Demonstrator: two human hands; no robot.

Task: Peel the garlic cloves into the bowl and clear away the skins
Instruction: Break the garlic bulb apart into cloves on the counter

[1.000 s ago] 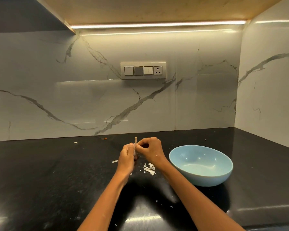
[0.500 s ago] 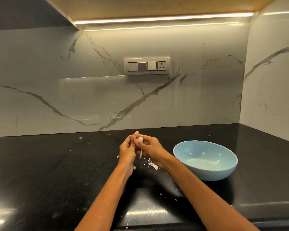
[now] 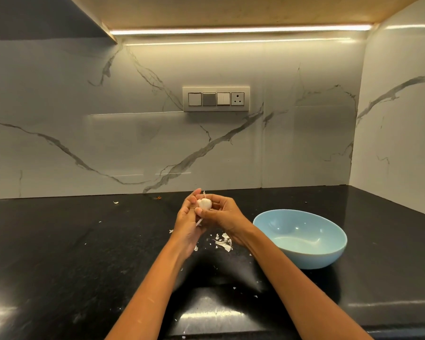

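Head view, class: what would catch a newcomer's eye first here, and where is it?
First, the two hands, left and right, meeting mid-counter around a white garlic. Next, the pale blue bowl to their right, with nothing showing in it. Then the white skins scattered on the black counter below the hands.
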